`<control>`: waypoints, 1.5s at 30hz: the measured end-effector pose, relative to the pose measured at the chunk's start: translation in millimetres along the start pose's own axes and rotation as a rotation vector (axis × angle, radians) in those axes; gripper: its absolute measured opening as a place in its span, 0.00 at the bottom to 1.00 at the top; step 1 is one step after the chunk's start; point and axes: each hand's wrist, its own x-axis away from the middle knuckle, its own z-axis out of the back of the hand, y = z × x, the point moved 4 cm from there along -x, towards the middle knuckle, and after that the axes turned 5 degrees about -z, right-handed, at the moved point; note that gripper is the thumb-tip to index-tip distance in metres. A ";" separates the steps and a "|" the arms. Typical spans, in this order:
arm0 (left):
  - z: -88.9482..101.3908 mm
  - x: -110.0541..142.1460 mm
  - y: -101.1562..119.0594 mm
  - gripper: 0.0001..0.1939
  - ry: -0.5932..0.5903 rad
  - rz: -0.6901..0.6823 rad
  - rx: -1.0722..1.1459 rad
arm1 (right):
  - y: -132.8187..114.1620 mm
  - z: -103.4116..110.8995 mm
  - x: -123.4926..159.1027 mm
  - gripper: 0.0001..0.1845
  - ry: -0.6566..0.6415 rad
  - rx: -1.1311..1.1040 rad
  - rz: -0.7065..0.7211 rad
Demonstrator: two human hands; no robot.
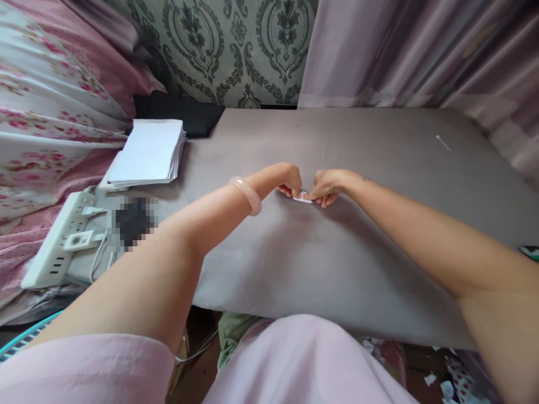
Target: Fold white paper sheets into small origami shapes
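Observation:
A small white piece [304,198], flat and paper-like, lies on the grey cloth-covered table [269,241] between my two hands. My left hand [290,178] comes in from the left with a pale bangle on its forearm; its fingers are curled and a fingertip presses on the piece's left end. From the right, my right hand [326,186] meets the other end with its thumb and index finger, the other fingers folded under. The fingers hide part of the piece, so its exact kind cannot be made out.
Left of my arm stand a stack of white paper [145,151], a black flat item [202,118] and a white power strip [59,241] with plugs and cables. A thin white stick [443,143] lies far right. Curtains [357,50] hang behind the table.

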 end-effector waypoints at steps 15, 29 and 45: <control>-4.6 -12.7 1.1 0.09 -0.062 -0.043 -0.065 | 14.9 -2.4 4.9 0.23 -0.080 -0.095 0.085; -6.4 4.2 -11.0 0.07 -0.100 -0.111 0.301 | 11.3 -4.1 -14.3 0.23 -0.096 -0.022 -0.037; -12.2 9.2 -4.0 0.10 -0.035 -0.037 0.143 | 18.5 0.1 13.5 0.19 -0.178 -0.189 0.072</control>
